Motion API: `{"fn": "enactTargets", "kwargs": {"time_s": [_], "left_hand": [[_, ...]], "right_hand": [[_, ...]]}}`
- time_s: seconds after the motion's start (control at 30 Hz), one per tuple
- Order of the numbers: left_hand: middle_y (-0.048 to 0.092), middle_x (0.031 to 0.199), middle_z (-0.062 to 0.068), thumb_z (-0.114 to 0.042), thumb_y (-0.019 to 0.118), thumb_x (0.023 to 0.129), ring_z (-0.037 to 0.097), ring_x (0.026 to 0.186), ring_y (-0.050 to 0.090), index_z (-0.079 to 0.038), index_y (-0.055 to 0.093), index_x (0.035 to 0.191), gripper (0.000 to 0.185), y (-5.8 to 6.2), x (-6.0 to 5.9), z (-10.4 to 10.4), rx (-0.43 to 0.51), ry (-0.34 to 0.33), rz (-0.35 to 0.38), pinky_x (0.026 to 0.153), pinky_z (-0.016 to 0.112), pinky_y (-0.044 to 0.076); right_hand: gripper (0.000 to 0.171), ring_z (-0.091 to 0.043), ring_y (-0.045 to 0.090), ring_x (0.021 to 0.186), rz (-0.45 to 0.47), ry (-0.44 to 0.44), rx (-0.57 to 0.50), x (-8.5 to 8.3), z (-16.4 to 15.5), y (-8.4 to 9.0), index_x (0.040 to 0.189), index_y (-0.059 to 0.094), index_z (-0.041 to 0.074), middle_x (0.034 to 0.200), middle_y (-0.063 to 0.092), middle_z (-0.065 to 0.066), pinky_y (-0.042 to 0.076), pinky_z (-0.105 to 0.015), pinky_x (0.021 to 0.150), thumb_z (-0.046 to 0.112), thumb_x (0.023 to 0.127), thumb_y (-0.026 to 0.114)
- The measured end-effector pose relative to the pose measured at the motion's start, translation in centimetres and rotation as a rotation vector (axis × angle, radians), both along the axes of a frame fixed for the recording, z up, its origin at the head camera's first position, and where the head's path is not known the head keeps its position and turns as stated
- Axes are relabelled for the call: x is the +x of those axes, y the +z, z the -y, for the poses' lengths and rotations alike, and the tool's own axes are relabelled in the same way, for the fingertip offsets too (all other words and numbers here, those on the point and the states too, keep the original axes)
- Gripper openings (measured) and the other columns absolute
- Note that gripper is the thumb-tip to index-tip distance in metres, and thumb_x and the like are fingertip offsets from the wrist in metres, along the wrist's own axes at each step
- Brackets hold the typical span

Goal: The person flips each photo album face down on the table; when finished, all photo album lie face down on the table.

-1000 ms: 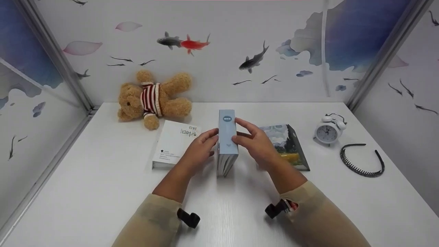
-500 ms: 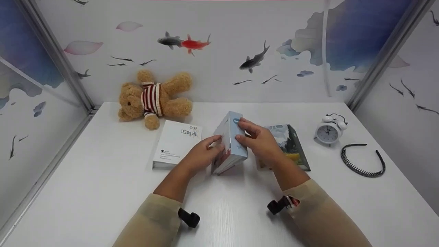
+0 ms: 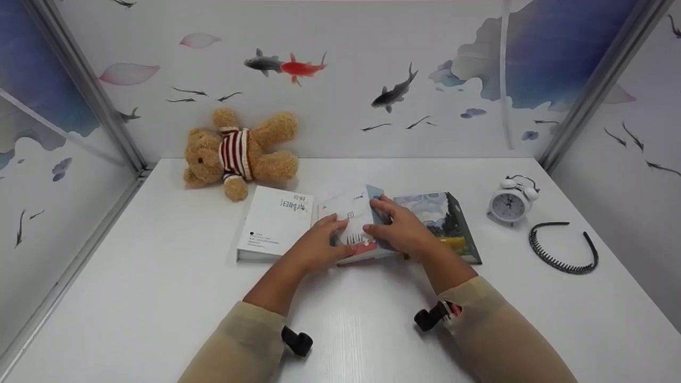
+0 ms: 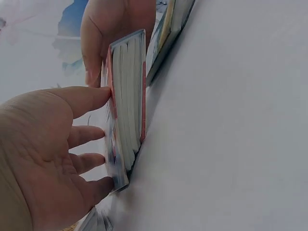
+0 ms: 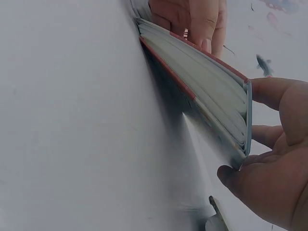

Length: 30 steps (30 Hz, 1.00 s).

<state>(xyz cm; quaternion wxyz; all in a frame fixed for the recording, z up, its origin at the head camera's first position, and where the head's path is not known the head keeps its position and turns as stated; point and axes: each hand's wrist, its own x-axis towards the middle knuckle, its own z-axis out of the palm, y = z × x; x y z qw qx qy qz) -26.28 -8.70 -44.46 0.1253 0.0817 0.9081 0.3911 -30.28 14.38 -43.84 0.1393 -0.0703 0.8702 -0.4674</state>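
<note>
A pale blue book [image 3: 348,213] lies almost flat on the white table [image 3: 159,276], its spine side on the right still slightly raised. My left hand [image 3: 319,244] rests on its upper cover, fingers fairly straight and thumb against the near page edge. My right hand [image 3: 401,231] grips the spine side, thumb on top and fingers beneath. In the left wrist view the book [image 4: 127,110] leans close to the table beside my left hand [image 4: 53,154]. The right wrist view shows the book [image 5: 202,91] pinched by my right hand [image 5: 269,168].
A white book [image 3: 274,221] lies just left of the held one and a painted-cover book [image 3: 452,223] just right. A teddy bear [image 3: 237,151] sits at the back left. An alarm clock [image 3: 508,205] and a black headband [image 3: 561,247] are at the right.
The book stood upright on its page edge a second ago. Both hands have tipped it over, spine going right, and lowered it nearly flat between the two other books.
</note>
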Motion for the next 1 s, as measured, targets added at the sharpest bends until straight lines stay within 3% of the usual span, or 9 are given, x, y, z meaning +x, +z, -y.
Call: {"fn": "enactTargets", "kwargs": {"time_s": [0.2,0.43,0.53,0.87,1.0], "left_hand": [[0.026,0.18,-0.001,-0.048,0.074,0.099,0.028,0.169,0.02,-0.024,0.045,0.164,0.076,0.01,0.01,-0.2,-0.055,-0.001,-0.002,0.136,0.053,0.023],[0.027,0.179,-0.001,-0.048,0.075,0.098,0.029,0.17,0.016,-0.022,0.049,0.162,0.074,-0.19,0.03,-0.38,-0.085,-0.01,-0.027,0.137,0.052,0.02],[0.028,0.179,0.0,-0.048,0.075,0.098,0.029,0.17,0.016,-0.021,0.05,0.162,0.074,-0.2,0.03,-0.4,-0.093,-0.017,-0.037,0.137,0.052,0.02],[0.027,0.179,-0.002,-0.049,0.075,0.098,0.029,0.169,0.017,-0.024,0.049,0.162,0.073,-0.27,0.07,-0.22,-0.081,-0.012,-0.031,0.137,0.052,0.021],[0.03,0.178,-0.003,-0.045,0.077,0.097,0.028,0.169,0.019,-0.024,0.051,0.161,0.072,-0.46,-0.07,-0.12,-0.036,0.02,-0.025,0.137,0.052,0.021]], "right_hand": [[0.077,-0.036,0.008,0.17,0.029,0.011,0.031,0.07,0.05,-0.14,0.166,0.041,0.033,0.183,0.011,0.002,0.013,-0.065,0.135,0.036,0.098,0.078],[0.07,-0.042,0.034,0.161,0.047,0.026,0.062,0.24,-0.09,-0.35,0.165,0.044,0.027,0.179,0.026,-0.011,0.036,-0.063,0.127,0.027,0.101,0.073],[0.068,-0.042,0.04,0.157,0.053,0.022,0.059,0.24,-0.02,-0.41,0.165,0.045,0.027,0.176,0.031,-0.015,0.039,-0.063,0.125,0.025,0.102,0.072],[0.07,-0.041,0.042,0.156,0.052,0.009,0.043,0.3,0.17,-0.59,0.166,0.041,0.028,0.175,0.035,-0.014,0.042,-0.063,0.123,0.023,0.103,0.07],[0.068,-0.04,0.037,0.159,0.044,0.008,0.047,0.32,0.32,-0.71,0.166,0.041,0.029,0.177,0.03,-0.012,0.039,-0.063,0.125,0.023,0.104,0.069]]}}
